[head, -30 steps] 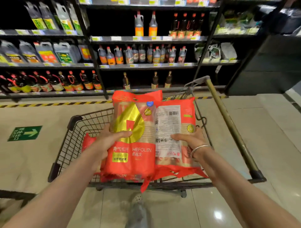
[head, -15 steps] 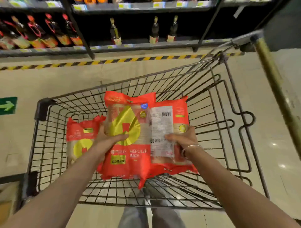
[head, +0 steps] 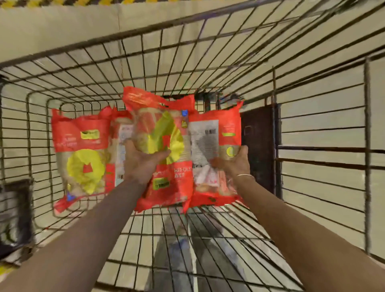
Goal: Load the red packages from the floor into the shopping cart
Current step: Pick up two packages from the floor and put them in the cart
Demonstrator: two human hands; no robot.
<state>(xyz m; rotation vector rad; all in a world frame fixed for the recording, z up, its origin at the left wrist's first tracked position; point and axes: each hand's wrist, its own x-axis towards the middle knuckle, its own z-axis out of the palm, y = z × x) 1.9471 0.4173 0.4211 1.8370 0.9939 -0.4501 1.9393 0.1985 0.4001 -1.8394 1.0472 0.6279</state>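
Both my arms reach down into the black wire shopping cart (head: 218,48). My left hand (head: 143,160) grips a red package with a yellow emblem (head: 166,135), front side up. My right hand (head: 237,161) grips a second red package (head: 214,146), its white label with a barcode facing me. The two packages overlap side by side low inside the basket. A third red package (head: 83,150) lies on the cart's bottom to the left, touching the held ones.
The cart's wire walls surround my hands on all sides. A dark panel (head: 258,146) stands at the right inside wall. Beige floor tiles show through the mesh, with a yellow-black striped line (head: 62,2) at the top. My legs (head: 177,250) show below the cart.
Both hands have moved the two packages down deeper into the cart, and my view has tilted down and come closer. The shelves have left the frame.
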